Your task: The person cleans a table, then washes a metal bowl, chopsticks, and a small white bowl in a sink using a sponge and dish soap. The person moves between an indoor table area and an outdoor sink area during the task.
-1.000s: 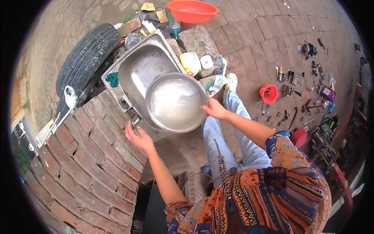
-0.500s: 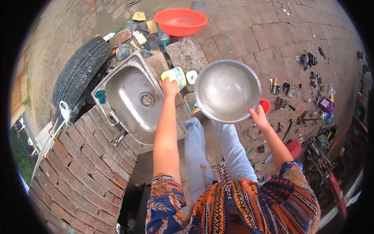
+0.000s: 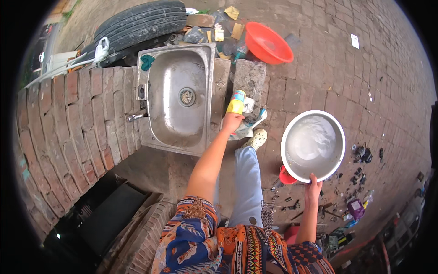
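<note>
My left hand (image 3: 233,122) is closed round the lower end of a yellow container with a blue label (image 3: 237,101), just right of the steel sink (image 3: 204,132). Close beside the container is a small white object (image 3: 248,105) on a stone slab (image 3: 249,75). Off to the right, my right hand (image 3: 313,188) grips the near rim of a wide metal basin (image 3: 337,157), fingers partly hidden beneath it. Inside, the basin's bottom shines pale; whether that is water I cannot tell for sure. A green cloth (image 3: 147,62) lies on the sink's far left corner.
An orange-red plastic basin (image 3: 269,44) stands beyond the slab. A tyre (image 3: 141,25) lies behind the sink, and a brick wall (image 3: 82,105) runs along its left. A small red bowl (image 3: 286,175) sits by the metal basin. Tools and parts (image 3: 362,154) litter the brick ground at right.
My view has turned, with the sink and wall now straighter. The metal basin has swung right, away from my legs, in my right hand. The yellow container stays in my left hand near the slab.
</note>
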`<action>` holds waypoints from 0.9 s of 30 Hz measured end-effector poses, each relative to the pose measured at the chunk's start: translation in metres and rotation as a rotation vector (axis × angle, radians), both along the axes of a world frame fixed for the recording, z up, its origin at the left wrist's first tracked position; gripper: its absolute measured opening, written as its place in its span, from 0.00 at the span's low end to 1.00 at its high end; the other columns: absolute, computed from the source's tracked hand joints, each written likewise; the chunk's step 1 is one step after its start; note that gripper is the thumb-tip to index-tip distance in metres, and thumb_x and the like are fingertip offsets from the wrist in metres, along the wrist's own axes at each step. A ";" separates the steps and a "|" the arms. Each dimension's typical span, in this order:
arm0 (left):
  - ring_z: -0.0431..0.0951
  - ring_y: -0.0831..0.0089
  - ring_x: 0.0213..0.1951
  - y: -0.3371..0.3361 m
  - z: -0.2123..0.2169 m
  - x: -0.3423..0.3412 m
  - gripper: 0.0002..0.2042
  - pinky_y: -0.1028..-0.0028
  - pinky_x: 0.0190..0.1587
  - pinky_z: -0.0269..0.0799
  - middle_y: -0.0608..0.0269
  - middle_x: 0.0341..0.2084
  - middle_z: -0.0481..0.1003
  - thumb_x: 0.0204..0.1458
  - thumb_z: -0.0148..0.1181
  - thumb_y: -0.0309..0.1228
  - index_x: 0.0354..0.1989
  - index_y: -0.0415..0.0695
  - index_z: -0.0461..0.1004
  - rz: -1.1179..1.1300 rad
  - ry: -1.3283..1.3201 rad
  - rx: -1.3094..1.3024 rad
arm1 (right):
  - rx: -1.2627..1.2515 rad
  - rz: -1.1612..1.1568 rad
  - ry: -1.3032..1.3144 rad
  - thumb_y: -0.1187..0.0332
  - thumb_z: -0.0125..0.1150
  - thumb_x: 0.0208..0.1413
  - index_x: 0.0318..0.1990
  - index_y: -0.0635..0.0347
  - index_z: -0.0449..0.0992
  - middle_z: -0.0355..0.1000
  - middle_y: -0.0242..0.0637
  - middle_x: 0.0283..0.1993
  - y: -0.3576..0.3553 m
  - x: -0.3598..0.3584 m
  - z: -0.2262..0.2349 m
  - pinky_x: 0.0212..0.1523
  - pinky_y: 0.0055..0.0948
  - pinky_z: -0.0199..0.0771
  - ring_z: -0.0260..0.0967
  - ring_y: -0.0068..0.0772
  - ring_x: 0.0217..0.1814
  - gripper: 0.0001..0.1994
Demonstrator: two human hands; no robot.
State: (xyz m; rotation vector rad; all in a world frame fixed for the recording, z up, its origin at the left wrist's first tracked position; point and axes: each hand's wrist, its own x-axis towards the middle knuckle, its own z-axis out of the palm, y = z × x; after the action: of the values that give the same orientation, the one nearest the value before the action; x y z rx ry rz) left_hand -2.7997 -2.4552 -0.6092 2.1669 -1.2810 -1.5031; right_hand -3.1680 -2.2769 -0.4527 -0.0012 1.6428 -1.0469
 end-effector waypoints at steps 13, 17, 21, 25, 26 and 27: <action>0.73 0.59 0.36 0.199 0.306 0.057 0.07 0.62 0.39 0.68 0.58 0.36 0.70 0.46 0.56 0.36 0.28 0.54 0.80 -0.427 -0.004 0.015 | -0.094 0.089 0.181 0.73 0.54 0.51 0.51 0.63 0.62 0.67 0.37 0.44 0.051 0.058 0.144 0.30 0.26 0.74 0.69 0.30 0.40 0.19; 0.74 0.57 0.36 0.316 0.342 0.119 0.07 0.60 0.37 0.70 0.56 0.35 0.70 0.45 0.53 0.33 0.24 0.51 0.79 -0.275 -0.077 -0.024 | -0.184 0.188 0.132 0.74 0.51 0.51 0.52 0.65 0.61 0.66 0.40 0.46 0.079 0.137 0.186 0.32 0.30 0.76 0.69 0.34 0.43 0.20; 0.75 0.56 0.35 0.407 0.369 0.185 0.06 0.61 0.34 0.72 0.54 0.32 0.71 0.43 0.54 0.32 0.23 0.47 0.78 -0.156 -0.203 -0.006 | -0.258 0.343 0.009 0.75 0.51 0.50 0.54 0.66 0.60 0.65 0.43 0.47 0.109 0.210 0.206 0.41 0.34 0.74 0.67 0.37 0.45 0.21; 0.76 0.53 0.31 0.523 0.357 0.244 0.06 0.61 0.32 0.73 0.48 0.32 0.72 0.40 0.55 0.29 0.23 0.42 0.77 -0.106 -0.237 -0.115 | -0.189 0.559 -0.054 0.75 0.54 0.48 0.47 0.65 0.66 0.68 0.37 0.39 0.146 0.307 0.213 0.40 0.30 0.72 0.68 0.31 0.41 0.16; 0.76 0.52 0.30 0.552 0.351 0.259 0.06 0.61 0.31 0.73 0.47 0.32 0.72 0.39 0.55 0.29 0.23 0.41 0.77 0.024 -0.251 -0.146 | -0.165 0.598 -0.050 0.75 0.54 0.48 0.47 0.64 0.66 0.69 0.36 0.38 0.158 0.338 0.220 0.36 0.28 0.73 0.68 0.30 0.39 0.16; 0.76 0.51 0.29 0.558 0.372 0.283 0.06 0.60 0.31 0.73 0.45 0.31 0.72 0.38 0.56 0.28 0.23 0.41 0.77 0.135 -0.251 -0.203 | -0.162 0.615 -0.026 0.75 0.55 0.48 0.46 0.63 0.66 0.69 0.34 0.38 0.169 0.372 0.228 0.32 0.26 0.73 0.68 0.29 0.37 0.16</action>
State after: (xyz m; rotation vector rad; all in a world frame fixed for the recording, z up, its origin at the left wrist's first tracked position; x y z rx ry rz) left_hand -2.5171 -1.8971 -0.2371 2.3064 -1.2674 -1.0288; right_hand -2.7962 -2.1081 -0.2250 -0.5630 1.3929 -0.6925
